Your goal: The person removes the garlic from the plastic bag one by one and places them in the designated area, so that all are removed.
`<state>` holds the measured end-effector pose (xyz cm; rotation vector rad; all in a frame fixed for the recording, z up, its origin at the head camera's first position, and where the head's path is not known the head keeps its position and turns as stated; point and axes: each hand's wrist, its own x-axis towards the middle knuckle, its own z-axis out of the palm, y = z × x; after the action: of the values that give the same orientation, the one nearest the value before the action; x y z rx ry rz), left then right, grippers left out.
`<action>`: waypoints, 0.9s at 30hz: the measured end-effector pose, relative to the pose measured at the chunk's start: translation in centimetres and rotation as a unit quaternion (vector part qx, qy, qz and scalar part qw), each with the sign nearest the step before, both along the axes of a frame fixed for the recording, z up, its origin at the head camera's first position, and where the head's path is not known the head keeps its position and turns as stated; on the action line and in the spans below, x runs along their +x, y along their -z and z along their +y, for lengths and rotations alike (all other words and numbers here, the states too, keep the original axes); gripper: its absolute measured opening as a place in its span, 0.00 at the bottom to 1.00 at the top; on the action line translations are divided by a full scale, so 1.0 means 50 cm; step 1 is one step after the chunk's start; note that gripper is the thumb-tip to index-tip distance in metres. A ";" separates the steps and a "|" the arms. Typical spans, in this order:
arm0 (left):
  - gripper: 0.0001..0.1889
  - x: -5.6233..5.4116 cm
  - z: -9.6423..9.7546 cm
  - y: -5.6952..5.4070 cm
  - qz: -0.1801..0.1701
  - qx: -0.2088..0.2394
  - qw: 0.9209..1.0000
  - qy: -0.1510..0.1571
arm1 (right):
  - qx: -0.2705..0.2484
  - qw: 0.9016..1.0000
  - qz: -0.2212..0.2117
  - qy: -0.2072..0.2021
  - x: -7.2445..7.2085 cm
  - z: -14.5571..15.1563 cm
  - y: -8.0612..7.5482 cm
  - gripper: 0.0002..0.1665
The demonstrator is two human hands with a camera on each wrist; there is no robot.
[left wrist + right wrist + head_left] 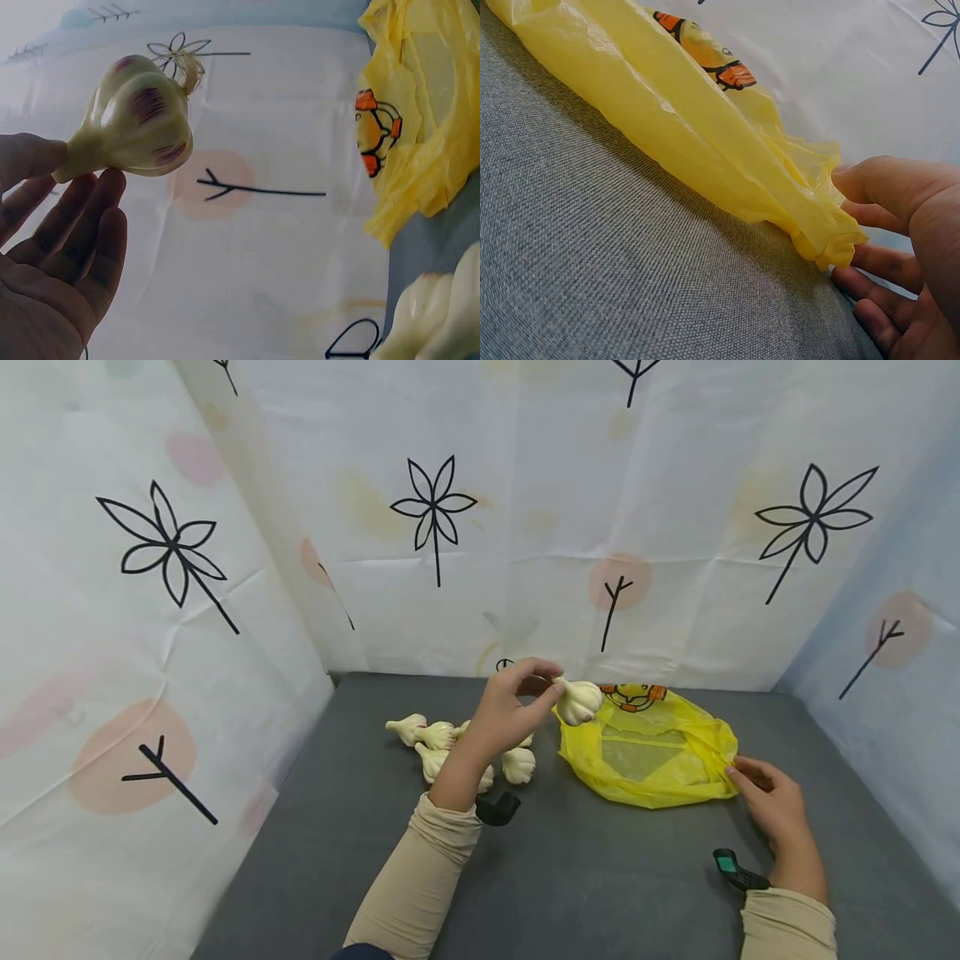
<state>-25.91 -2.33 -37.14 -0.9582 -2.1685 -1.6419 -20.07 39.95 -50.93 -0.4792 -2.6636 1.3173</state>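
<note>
A garlic bulb (pixel 580 702) hangs in the air by the near left rim of a yellow plastic bag (pixel 667 793). My left hand (pixel 501 706) pinches its narrow neck between thumb and fingers. In the left wrist view the bulb (pixel 142 116) shows purple streaks and a tuft of roots. The bag lies on the table with its mouth spread wide and a cartoon print at the back. At its right side my right hand (pixel 776 802) pinches the gathered rim; the right wrist view shows the thumb against the crumpled bag edge (pixel 829 236).
Several more garlic bulbs (pixel 435 735) lie in a group on the grey table (pixel 600 877), left of the bag and partly hidden by my left forearm. Printed white cloth walls (pixel 510 527) stand behind and at both sides.
</note>
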 end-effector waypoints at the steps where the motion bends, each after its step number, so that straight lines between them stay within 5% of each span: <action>1: 0.11 0.000 -0.009 0.002 0.001 0.001 1.000 -0.002 | -0.003 1.000 0.001 -0.001 0.001 0.001 0.001 0.40; 18: 0.11 0.014 -0.192 0.028 0.003 0.014 0.995 -0.097 | -0.002 1.000 0.011 0.004 -0.006 -0.001 -0.001 0.41; 27: 0.12 0.035 -0.274 0.049 -0.039 0.018 0.985 -0.166 | 0.004 1.000 -0.014 0.004 -0.002 -0.003 -0.007 0.42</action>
<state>-24.15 -16.04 -39.58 -0.4939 -2.1950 -1.5719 -20.19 39.80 -50.55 -0.5108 -2.6860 1.3076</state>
